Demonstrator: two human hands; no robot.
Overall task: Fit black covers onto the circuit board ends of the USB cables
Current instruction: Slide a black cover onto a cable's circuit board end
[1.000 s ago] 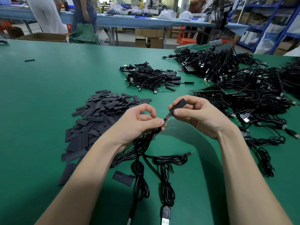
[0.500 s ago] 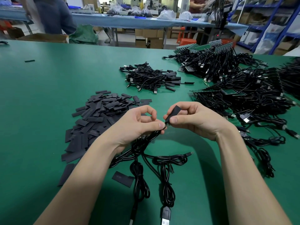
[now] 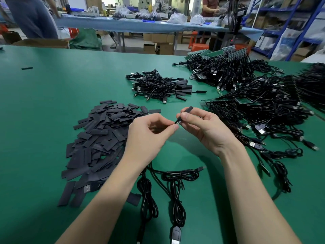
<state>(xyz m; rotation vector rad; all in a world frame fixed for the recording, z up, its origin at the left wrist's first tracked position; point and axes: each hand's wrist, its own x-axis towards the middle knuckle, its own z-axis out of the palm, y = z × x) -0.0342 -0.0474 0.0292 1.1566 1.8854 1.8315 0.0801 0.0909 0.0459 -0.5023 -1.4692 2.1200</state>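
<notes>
My right hand (image 3: 204,128) pinches a black cover (image 3: 186,111) between thumb and fingers, tilted up to the right. The cover sits over the circuit board end of a USB cable (image 3: 177,194); only a sliver of the end shows at its lower tip. My left hand (image 3: 147,136) pinches that cable just below the cover, fingertips almost touching the right thumb. Bundled black cables hang from my left hand down to the green table. A heap of loose black covers (image 3: 102,136) lies to the left of my hands.
A small pile of covered cables (image 3: 160,87) lies beyond my hands. A large tangle of cables with green circuit boards (image 3: 260,106) fills the right side. One stray cover (image 3: 26,68) lies far left. People stand at a blue table (image 3: 140,27) behind.
The cover has slid down over the circuit board end; the board showed a second ago and is now almost hidden. Both hands rose slightly and moved closer together.
</notes>
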